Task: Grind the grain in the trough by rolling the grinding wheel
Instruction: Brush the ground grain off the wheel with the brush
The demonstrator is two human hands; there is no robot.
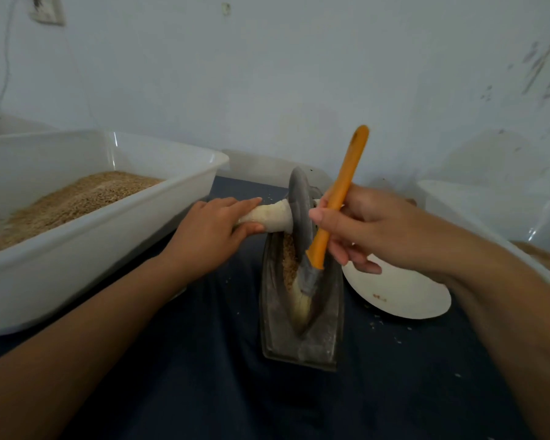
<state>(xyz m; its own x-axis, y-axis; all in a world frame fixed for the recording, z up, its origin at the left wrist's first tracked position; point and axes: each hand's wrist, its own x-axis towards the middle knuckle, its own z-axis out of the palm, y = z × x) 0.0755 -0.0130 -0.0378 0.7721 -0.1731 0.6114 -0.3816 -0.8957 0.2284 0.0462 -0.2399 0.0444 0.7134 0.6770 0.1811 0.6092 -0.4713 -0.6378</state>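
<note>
Two hands are working at the trough, a dark narrow boat-shaped vessel sitting on the dark blue worktop. Inside the trough, toward its far end, the grey grinding wheel is standing on edge, with the grain lying heaped against the trough's left wall just near of the wheel. The left hand is gripping the pale axle handle sticking out left of the trough, fingers curled over it. The right hand, over the trough's right side, is pinching the orange handle of a brush whose pale bristles are reaching down into the trough's near half. Left of the trough a white tub is holding more grain; right of it, a white plate is lying just beside the rim, with another white container beyond. Several risks seem likely: with only one hand on the axle, the wheel could be tipping sideways or climbing the wall; rolling it toward the near end while the brush is in the groove could be trapping the bristles or fingers; sweeping too briskly could be flicking grain over the rim, where stray bits are already lying. No brand, label or writing is readable anywhere.
</note>
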